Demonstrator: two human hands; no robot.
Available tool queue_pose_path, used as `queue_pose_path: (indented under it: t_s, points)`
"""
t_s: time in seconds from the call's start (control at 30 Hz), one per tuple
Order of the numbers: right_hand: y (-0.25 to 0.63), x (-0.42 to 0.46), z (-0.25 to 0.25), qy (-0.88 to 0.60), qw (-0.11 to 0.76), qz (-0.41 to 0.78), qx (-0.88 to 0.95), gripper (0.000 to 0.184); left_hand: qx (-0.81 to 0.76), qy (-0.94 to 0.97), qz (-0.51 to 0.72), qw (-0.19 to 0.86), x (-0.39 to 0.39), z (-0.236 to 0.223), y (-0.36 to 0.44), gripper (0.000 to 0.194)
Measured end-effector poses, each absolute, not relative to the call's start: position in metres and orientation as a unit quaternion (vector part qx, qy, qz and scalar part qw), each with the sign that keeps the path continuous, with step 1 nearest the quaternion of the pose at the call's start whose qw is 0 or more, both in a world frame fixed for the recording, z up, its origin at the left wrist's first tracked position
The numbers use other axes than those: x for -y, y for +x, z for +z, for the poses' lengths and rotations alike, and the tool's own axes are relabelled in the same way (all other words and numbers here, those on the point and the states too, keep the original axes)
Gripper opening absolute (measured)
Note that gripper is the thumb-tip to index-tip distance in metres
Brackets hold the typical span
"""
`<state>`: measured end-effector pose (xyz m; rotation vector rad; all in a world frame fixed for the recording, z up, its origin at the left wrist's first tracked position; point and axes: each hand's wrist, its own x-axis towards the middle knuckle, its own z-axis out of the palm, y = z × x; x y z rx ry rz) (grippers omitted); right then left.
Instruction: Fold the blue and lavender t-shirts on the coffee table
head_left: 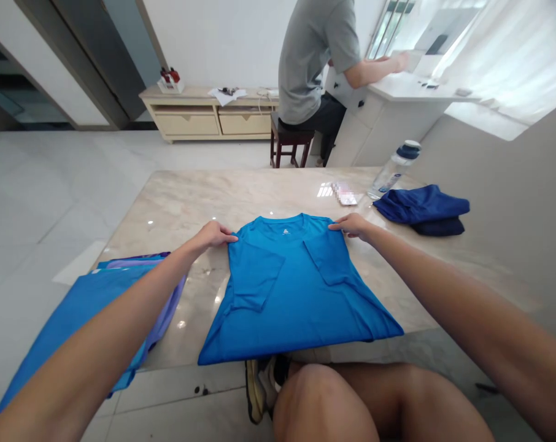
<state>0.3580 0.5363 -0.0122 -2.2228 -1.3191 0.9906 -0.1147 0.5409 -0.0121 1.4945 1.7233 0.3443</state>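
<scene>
My left fingers [225, 235] and right fingers [346, 223] pinch the blue shirt [289, 301] at its shoulders, along the table's [204, 190] near edge. Folded clothes [78, 301] lie at the near-left corner.

Pinching the shirt [287, 307] by its shoulders with left hand [216, 234] and right hand [355, 226], on the table [190, 193] between a clothes pile [89, 294] and a navy cloth [420, 209].

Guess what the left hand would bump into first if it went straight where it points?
Probably the bright blue, short-sleeved fabric T-shirt, whose shoulder edge the left hand pinches.
</scene>
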Motion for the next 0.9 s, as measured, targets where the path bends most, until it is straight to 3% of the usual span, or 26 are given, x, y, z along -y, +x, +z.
queue_pose_path:
  t_s: [0.27, 0.4, 0.6, 0.7, 0.8, 0.9]
  points:
    - [0.337, -0.575, 0.038, -0.784, 0.338, 0.298, 0.427, 0.031, -0.717, 0.559, 0.258, 0.328, -0.582, 0.048, -0.11, 0.042]
    - [0.335, -0.601, 0.086, -0.724, 0.46, 0.211, 0.469, 0.02, -0.709, 0.566, 0.344, 0.244, -0.605, 0.107, -0.105, 0.026]
    - [0.353, -0.58, 0.129, -0.597, 0.538, 0.113, 0.585, 0.023, -0.647, 0.61, 0.442, 0.117, -0.561, 0.164, -0.101, 0.024]
    - [0.363, -0.517, 0.115, -0.539, 0.547, 0.125, 0.628, 0.027, -0.63, 0.627, 0.449, 0.093, -0.501, 0.147, -0.108, 0.033]
    - [0.375, -0.423, 0.073, -0.525, 0.535, 0.149, 0.645, 0.029, -0.616, 0.638, 0.448, 0.11, -0.424, 0.097, -0.125, 0.041]
    - [0.395, -0.325, 0.017, -0.55, 0.458, 0.208, 0.666, 0.021, -0.602, 0.677, 0.387, 0.171, -0.346, 0.036, -0.146, 0.044]
